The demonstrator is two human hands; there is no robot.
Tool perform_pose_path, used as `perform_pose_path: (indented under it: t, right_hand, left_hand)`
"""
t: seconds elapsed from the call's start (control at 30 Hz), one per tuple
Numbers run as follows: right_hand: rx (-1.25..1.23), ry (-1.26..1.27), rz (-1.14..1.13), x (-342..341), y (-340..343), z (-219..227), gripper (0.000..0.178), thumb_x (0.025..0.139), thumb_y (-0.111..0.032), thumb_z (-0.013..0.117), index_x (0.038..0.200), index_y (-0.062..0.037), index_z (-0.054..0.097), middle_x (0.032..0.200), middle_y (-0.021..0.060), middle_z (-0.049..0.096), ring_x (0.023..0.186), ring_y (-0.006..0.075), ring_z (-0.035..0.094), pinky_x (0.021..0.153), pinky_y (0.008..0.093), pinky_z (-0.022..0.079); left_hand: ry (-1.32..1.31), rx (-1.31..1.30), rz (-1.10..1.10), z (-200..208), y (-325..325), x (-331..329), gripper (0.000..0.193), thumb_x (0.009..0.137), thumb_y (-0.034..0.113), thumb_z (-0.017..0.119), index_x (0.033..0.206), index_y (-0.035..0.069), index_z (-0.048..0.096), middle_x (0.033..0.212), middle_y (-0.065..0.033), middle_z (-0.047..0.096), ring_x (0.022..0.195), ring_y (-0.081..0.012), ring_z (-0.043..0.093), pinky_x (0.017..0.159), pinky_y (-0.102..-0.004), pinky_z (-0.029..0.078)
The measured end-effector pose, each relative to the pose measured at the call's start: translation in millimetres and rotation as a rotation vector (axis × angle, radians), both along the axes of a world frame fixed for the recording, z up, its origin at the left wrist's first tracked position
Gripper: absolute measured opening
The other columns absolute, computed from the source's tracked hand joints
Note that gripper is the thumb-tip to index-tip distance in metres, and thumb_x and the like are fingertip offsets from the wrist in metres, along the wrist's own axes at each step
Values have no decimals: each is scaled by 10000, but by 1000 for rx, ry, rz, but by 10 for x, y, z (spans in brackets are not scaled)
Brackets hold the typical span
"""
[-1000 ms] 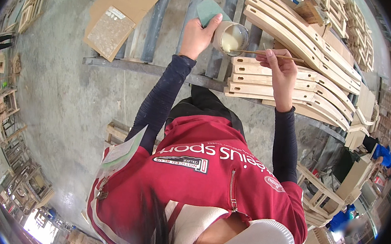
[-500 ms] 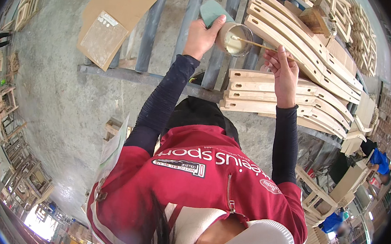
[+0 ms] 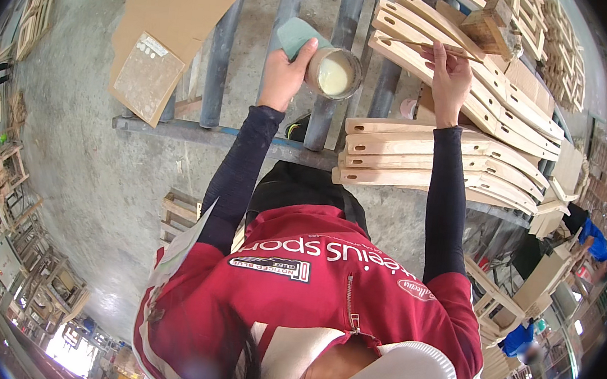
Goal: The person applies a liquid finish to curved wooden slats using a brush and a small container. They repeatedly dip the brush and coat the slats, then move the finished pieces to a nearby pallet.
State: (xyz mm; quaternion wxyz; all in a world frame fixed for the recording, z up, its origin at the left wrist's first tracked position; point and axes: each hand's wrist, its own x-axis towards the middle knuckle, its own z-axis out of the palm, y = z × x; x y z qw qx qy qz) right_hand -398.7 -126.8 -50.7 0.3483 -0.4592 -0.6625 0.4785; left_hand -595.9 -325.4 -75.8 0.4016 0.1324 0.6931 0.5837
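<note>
My left hand (image 3: 282, 76) is closed around a round cup (image 3: 354, 86) of pale, creamy liquid. Under its thumb is a flat grey-green piece (image 3: 299, 36), beside the cup. My right hand (image 3: 449, 81) pinches a thin wooden stick (image 3: 401, 42) held roughly level, its left end apart from the cup. Beneath the stick lies an upper row of curved wooden slats (image 3: 498, 105) with slotted ends. Nearer me, below my right hand, rests a second row of similar slats (image 3: 394, 147).
Metal rollers (image 3: 347, 20) run under the work, joined by a rail (image 3: 179, 129) along the near side. Brown cardboard sheets (image 3: 171, 5) lie at left. A wooden block (image 3: 487, 29) sits on the far slats. Wooden frames (image 3: 57, 283) and people stand around the edges.
The stick has come out of the cup and now hovers over the far slats in my right hand. My left hand has shifted left with the cup.
</note>
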Motion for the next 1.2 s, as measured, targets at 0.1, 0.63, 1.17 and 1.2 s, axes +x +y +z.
perform_pose_path:
  t: [0.1,0.63,1.17,1.2]
  right_hand:
    - [10,-11,7,-29,4,-10,266,953,-227,635,984,35,606,882,143,723,795,178,717,684,251,567]
    - [33,40,-41,51,1,17,247,951,-223,638,970,19,593,845,125,724,784,158,718,676,248,556]
    - [490,-389,146,-204,-76,143,204,912,-253,667,860,-59,633,726,61,715,689,177,714,652,262,534]
    - [488,-388,158,-229,-80,157,203,914,-255,663,850,-65,631,721,58,712,685,179,713,648,267,533]
  left_hand:
    - [-23,45,48,-32,-63,-3,352,910,341,692,851,-5,706,760,-9,662,651,-58,570,564,-244,446]
    - [5,-52,47,-57,-197,-31,385,916,349,679,852,-31,696,739,-15,657,659,-75,564,574,-261,448]
    - [-15,-30,69,-14,-336,-23,382,920,338,672,877,-40,703,771,-29,677,694,-82,578,614,-269,463]
    - [-27,-14,76,-16,-351,-26,380,920,335,673,879,-42,703,775,-31,678,698,-83,579,618,-268,464]
